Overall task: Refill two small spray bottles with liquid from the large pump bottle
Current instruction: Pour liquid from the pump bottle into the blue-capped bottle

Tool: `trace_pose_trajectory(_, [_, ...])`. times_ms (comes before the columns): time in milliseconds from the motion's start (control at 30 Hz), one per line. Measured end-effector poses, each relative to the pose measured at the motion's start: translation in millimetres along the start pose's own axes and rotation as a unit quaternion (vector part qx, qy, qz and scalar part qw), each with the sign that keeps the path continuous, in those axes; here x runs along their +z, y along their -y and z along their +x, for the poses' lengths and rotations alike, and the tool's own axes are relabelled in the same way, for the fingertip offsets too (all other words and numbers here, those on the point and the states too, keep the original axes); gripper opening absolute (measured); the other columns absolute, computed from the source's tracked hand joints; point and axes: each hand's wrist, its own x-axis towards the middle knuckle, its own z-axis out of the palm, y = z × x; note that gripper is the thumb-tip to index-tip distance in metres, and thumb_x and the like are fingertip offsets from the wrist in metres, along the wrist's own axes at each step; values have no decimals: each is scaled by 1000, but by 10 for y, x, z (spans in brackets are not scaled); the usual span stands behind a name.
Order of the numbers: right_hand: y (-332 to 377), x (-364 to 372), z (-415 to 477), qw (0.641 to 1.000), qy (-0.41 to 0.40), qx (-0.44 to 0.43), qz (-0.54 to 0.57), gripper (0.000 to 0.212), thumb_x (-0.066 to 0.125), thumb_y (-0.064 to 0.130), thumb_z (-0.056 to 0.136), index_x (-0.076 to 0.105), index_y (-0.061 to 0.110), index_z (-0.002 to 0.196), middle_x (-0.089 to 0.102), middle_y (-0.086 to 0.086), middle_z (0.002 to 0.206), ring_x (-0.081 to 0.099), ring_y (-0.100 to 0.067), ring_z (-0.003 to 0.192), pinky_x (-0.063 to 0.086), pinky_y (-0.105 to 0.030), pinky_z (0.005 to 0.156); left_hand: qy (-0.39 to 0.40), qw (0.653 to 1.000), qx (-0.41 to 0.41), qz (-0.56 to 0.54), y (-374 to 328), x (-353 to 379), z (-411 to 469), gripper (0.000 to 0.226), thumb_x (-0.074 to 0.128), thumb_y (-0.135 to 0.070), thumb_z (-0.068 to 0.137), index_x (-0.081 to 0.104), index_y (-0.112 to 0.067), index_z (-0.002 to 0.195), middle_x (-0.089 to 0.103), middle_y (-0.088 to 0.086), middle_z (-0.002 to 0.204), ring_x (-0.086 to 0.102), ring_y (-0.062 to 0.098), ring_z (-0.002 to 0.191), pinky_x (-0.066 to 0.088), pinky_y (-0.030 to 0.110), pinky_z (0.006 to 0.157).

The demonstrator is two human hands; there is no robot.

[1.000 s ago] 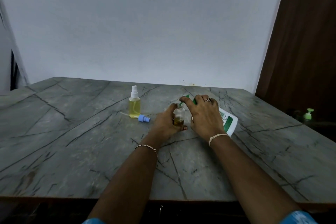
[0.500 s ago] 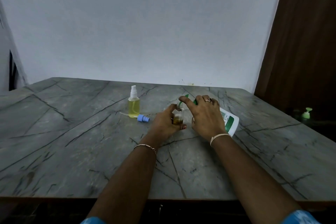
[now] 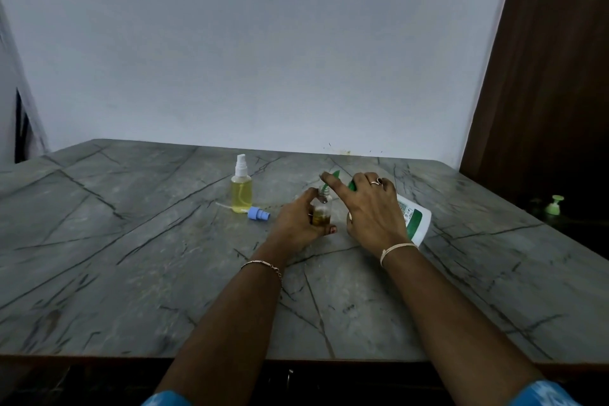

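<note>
dim, flat indoor light, soft shadows, wide-angle bending at edges.

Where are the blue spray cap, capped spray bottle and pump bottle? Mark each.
blue spray cap [image 3: 258,214], head view, collar.
capped spray bottle [image 3: 241,194], head view, yellow body.
pump bottle [image 3: 416,220], head view, white body.
</note>
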Motion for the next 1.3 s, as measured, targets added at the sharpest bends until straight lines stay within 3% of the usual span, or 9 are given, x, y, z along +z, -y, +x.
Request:
trace_pose_trajectory(100, [-4,-24,-14,1000,2,-5,-3,94,64,19,80,6,41,149,55,-13,108,51,-32,104,41,-48,90,2,1000,-1,-6,-15,-2,-5,59,80,-31,71,47,-25,119,63,-2,97,58,10,84,45,23,75])
trace_pose_trajectory(533, [24,-22,44,1000,7,7,21,73,66,25,78,30,34,142,52,-11,120,47,-30,114,36,-46,96,0,1000,-4,-18,-12,-16,-2,58,83,-29,68,50,-26,115,64,-4,94,63,13,84,50,25,76])
trace_pose_trajectory(667, [34,-21,51,1000,11,10,16,77,68,23,77,29,35,142,53,-11,119,47,-30,113,36,-47,96,-1,1000,-5,-19,-44,-35,-18,58,82,-26,70,50,-23,118,60,-5,91,59,9,78,45,17,68])
trace_pose_trajectory(867, [3,17,11,1000,7,2,-10,88,68,17,76,18,38,145,55,-11,112,51,-31,107,40,-48,92,-6,1000,-6,4,-38,-29,-17,60,81,-31,70,49,-24,120,66,1,100,57,10,81,43,21,73])
trace_pose_trajectory(1000, [3,-9,-10,1000,0,-12,-8,97,71,25,75,9,40,148,55,-12,113,50,-31,109,38,-49,93,-5,1000,-1,7,-38,-27,-20,61,81,-32,71,48,-22,121,66,3,103,56,10,81,43,21,74])
trace_pose_trajectory(1100, [0,-51,-32,1000,-11,-15,-13,103,74,42,69,10,41,149,57,-10,115,49,-31,114,29,-56,103,-8,1000,4,5,-35,-25,-22,60,80,-31,71,48,-22,121,67,3,102,56,9,80,43,21,73])
trace_pose_trajectory(1200, [9,-85,-48,1000,-13,-8,-20,108,75,48,67,7,42,149,57,-10,117,46,-32,122,15,-64,108,-10,1000,6,5,-35,-25,-23,59,80,-32,71,49,-24,120,67,2,101,58,10,81,45,22,73])
trace_pose_trajectory(1300, [28,-103,-45,1000,17,-6,-3,112,73,38,74,-11,44,147,54,-12,120,46,-32,120,29,-56,105,-7,1000,-3,7,-45,-23,-16,60,81,-32,71,48,-25,121,63,-2,98,57,10,82,44,22,74])
